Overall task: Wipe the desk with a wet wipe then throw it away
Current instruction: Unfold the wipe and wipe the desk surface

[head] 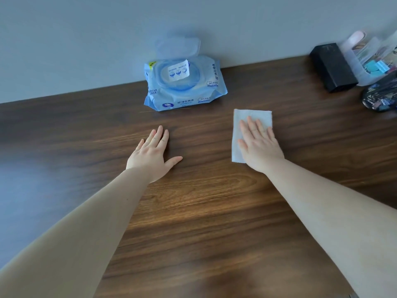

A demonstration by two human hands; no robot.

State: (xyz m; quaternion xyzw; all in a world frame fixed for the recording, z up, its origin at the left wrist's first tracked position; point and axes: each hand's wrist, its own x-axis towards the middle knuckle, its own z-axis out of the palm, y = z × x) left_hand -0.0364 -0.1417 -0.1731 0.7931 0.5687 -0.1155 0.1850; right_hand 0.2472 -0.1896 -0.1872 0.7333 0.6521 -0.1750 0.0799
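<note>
Resting flat on the dark wood desk (204, 211), the left hand (153, 152) lies palm down with fingers together and thumb out, touching nothing else. To its right, the right hand (258, 145) presses the white wet wipe (242, 117) flat, fingers slightly spread, the wipe showing beyond the fingertips and beside the thumb. Farther back, the blue wipes pack (182, 82) sits against the wall, lid up.

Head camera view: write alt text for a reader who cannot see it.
A right hand presses a white wet wipe flat on a dark wooden desk, while the left hand rests flat beside it. A blue pack of wipes, lid open, sits by the wall.
</note>
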